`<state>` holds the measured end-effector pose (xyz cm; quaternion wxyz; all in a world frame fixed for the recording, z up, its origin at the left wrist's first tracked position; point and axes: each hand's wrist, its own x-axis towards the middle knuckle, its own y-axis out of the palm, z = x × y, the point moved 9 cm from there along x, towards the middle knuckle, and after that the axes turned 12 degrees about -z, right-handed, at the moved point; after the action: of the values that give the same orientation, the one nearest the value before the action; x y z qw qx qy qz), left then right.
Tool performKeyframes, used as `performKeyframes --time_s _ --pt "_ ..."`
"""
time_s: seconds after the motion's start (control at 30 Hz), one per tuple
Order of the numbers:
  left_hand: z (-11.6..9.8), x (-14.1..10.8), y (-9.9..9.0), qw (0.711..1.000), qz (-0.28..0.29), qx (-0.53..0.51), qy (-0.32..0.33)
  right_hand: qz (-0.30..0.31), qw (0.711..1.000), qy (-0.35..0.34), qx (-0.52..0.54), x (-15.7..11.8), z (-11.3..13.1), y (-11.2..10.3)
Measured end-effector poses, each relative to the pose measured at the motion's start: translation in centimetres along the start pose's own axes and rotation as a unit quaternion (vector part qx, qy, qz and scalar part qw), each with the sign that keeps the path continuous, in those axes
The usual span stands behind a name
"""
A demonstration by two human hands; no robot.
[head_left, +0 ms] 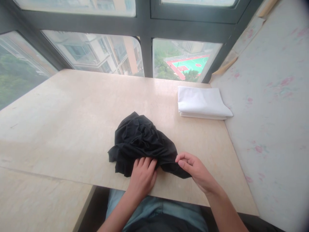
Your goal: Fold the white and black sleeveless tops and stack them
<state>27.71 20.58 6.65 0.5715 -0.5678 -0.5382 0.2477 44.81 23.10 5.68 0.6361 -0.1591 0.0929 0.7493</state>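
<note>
A crumpled black cloth (142,138) lies in a loose heap on the pale stone-look ledge in front of me; whether it is a garment cannot be made out. My left hand (143,175) is at its near edge, fingers curled into the folds and the thumb mostly hidden. At the cloth's right end is my right hand (193,169), with thumb and index finger curved and slightly apart. No fabric shows between those two fingertips. A flap of the cloth runs beneath this hand.
A folded white cloth (202,102) lies at the back right of the ledge (72,129), beside the floral-papered wall (270,112). Grey-framed windows (147,54) border the far side. My legs in blue jeans (154,209) are below the ledge's front edge.
</note>
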Motion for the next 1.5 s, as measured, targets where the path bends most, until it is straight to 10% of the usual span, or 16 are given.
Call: performKeyframes --time_s 0.17,0.47,0.77,1.23,1.5 --pt "2.5 -0.2 -1.4 0.979 -0.01 -0.19 -0.069 -0.061 0.986 -0.07 -0.138 0.3 1.7 -1.4" --pt "4.2 0.5 -6.5 0.954 -0.093 -0.251 -0.136 -0.174 0.849 -0.272 -0.419 0.5 3.4 -0.3" --pt "4.7 -0.2 -7.3 0.99 -0.09 -0.095 -0.056 -0.159 0.883 -0.236 -0.372 -0.2 5.7 -0.1" --pt "7.5 -5.1 -6.2 0.983 0.001 -0.065 -0.17 -0.201 0.884 -0.292 -0.306 -0.8 8.0 -1.5" --pt "7.8 -6.2 -9.8 0.954 -0.058 -0.198 -0.218 -0.162 0.907 -0.198 -0.334 -0.7 8.8 -2.7"
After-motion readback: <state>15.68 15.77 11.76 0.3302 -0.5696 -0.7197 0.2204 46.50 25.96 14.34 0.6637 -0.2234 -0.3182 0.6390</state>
